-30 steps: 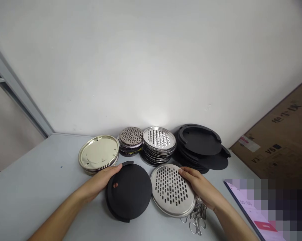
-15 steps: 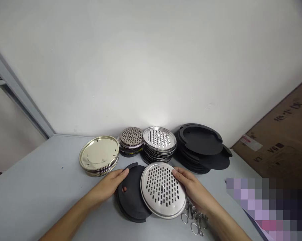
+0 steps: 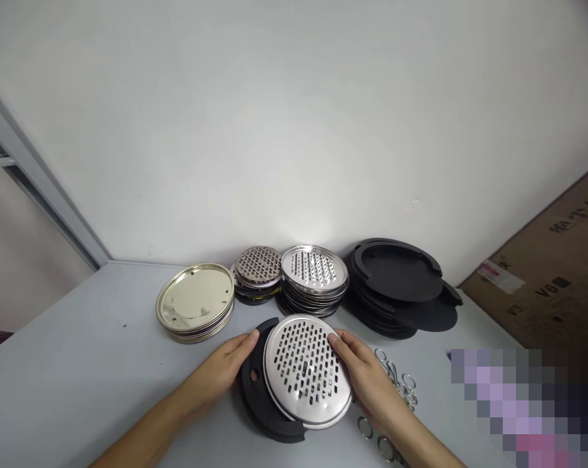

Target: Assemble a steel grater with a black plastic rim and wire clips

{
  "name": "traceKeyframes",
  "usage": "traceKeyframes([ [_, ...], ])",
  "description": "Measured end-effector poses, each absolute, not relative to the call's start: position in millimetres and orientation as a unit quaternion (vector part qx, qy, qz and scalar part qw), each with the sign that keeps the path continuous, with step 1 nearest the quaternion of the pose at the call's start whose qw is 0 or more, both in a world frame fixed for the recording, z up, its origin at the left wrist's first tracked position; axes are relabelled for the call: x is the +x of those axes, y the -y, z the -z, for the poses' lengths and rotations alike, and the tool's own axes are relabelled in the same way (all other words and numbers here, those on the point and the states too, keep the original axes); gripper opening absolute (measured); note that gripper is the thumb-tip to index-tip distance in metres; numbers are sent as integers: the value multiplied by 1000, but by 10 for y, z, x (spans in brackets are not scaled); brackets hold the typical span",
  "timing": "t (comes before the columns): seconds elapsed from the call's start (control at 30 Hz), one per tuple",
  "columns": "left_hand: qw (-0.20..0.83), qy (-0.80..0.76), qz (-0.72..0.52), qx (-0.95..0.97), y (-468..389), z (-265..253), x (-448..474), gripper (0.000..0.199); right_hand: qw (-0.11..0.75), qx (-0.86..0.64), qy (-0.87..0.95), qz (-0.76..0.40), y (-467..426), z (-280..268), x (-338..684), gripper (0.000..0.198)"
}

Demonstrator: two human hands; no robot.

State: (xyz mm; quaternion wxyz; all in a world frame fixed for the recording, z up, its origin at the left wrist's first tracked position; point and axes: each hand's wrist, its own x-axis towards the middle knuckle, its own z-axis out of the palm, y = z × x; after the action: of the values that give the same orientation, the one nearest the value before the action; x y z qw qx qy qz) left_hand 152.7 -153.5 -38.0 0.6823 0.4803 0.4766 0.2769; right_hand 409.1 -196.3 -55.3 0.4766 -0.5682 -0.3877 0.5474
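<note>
A round steel disc with slotted holes (image 3: pixel 304 369) lies tilted over a round black plastic lid (image 3: pixel 255 390) on the grey table (image 3: pixel 79 383). My right hand (image 3: pixel 367 380) grips the steel disc by its right edge. My left hand (image 3: pixel 226 370) holds the black lid at its left edge, thumb on its top rim. Most of the lid is hidden under the disc.
Along the wall stand a stack of gold-coloured tin lids (image 3: pixel 195 305), a small stack of perforated discs (image 3: pixel 257 272), a stack of steel grater discs (image 3: pixel 313 276) and a pile of black lids (image 3: pixel 401 286). Loose metal rings (image 3: pixel 396 383) lie at right. A cardboard box (image 3: pixel 547 279) leans at far right.
My right hand has slid the steel disc leftward from beside the black lid until it lies over it. My left hand has kept hold of the lid's left edge.
</note>
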Motion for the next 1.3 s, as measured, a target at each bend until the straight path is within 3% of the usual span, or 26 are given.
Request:
traceKeyframes([
  [0.23,749,-442,-314,380,1588,487,1620,55,443,-570,374,-582,2033,445,4002,58],
  [0.47,765,-352,-328,428,1648,388,1691,63,480,-542,360,-588,2079,414,3942,65],
  [0.63,763,-355,-335,423,1649,408,1666,62,497,-477,276,-670,2073,386,3974,59],
  [0.87,773,-361,-323,410,1661,434,1642,64,388,-412,292,-771,2050,319,4223,42],
  [1.3,774,-354,-298,433,1667,394,1638,66,387,-420,359,-738,2048,300,4140,48],
])
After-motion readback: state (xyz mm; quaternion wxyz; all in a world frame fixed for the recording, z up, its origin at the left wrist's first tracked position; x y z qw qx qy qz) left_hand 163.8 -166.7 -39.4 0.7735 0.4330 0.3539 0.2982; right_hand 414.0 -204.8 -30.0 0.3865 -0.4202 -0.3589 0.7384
